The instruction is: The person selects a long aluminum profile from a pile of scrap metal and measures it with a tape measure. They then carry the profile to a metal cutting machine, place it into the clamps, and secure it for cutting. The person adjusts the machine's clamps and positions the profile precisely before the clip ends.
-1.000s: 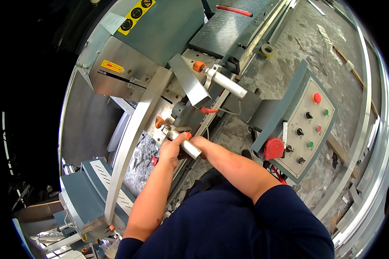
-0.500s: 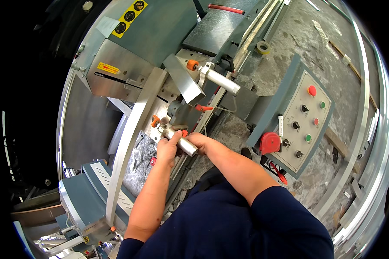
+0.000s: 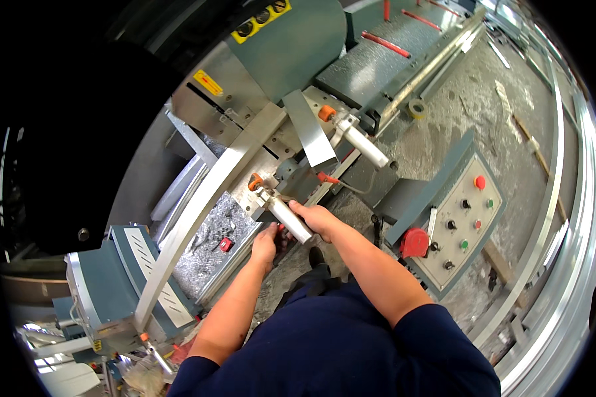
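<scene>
A silver clamp cylinder [image 3: 289, 221] with an orange pad [image 3: 255, 181] at its far end is mounted at the front of a grey-green cutting machine [image 3: 298, 53]. My right hand [image 3: 318, 221] lies against the cylinder's right side, thumb on top, its other fingers hidden behind. Below the cylinder's left side, my left hand [image 3: 263, 249] is closed, with a small red handle [image 3: 281, 227] showing at its fingertips. A long silver metal profile [image 3: 225, 169] runs across the machine bed, left of the cylinder. A second clamp cylinder [image 3: 365, 145] stands farther right, beside a short flat metal piece [image 3: 310, 129].
On the right, a control panel [image 3: 462, 221] with coloured buttons stands on an arm, a red round device [image 3: 414, 243] at its corner. A small red object [image 3: 226, 244] lies among metal chips. Yellow tape [image 3: 416, 109] and long profiles [image 3: 563, 291] lie farther right.
The view has shifted, so the machine sits farther right and lower in places. My left thumb has left the cylinder's top; my right hand has come up onto its right side.
</scene>
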{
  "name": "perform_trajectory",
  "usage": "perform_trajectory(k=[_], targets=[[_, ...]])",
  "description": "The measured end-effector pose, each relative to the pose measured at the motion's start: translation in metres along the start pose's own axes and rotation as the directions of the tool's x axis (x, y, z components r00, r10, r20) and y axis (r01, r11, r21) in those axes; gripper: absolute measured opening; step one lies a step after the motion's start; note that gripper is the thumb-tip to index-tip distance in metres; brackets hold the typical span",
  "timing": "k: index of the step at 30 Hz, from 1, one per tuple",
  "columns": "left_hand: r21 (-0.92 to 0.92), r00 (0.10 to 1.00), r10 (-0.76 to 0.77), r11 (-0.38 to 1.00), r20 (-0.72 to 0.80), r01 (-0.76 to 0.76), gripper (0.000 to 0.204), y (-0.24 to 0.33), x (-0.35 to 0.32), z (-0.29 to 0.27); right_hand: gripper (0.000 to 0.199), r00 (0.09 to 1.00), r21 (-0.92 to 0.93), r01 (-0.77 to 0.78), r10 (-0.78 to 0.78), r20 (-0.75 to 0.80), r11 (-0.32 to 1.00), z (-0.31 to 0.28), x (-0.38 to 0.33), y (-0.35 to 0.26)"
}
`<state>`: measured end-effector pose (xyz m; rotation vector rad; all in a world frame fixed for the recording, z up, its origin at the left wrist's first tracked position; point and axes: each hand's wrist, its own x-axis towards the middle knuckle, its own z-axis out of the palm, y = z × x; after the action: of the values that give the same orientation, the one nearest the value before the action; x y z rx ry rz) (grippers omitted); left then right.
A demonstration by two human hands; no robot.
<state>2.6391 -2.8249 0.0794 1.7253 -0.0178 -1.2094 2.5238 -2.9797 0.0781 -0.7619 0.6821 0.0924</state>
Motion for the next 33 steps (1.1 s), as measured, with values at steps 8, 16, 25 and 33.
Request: perform_trajectory(k=[8, 16, 25, 33], targets=[[-0.525, 0.84, 0.097, 0.817, 0.533, 0.239, 0.03, -0.008, 0.017, 0.014, 0.057, 0.956, -0.729, 0.175, -0.293, -0.036, 0.662, 0.023, -0.025, -0.004], [-0.585, 0.726, 0.07, 0.646, 0.685, 0.49, 0.021, -0.014, 0.023, 0.009, 0.064, 0.89, -0.985, -0.036, -0.443, -0.109, 0.169, 0.055, -0.049, -0.023], [-0.569, 0.863, -0.019, 0.745, 0.504, 0.349, 0.032, -0.006, 0.015, 0.016, 0.065, 0.923, -0.995, -0.043, -0.378, -0.072, 0.084, 0.055, -0.054, -0.027], [-0.468, 0.878, -0.032, 0.836, 0.478, 0.285, 0.036, -0.009, 0.019, 0.004, 0.046, 0.928, -0.981, 0.046, -0.371, -0.028, 0.19, 0.019, -0.107, -0.021]])
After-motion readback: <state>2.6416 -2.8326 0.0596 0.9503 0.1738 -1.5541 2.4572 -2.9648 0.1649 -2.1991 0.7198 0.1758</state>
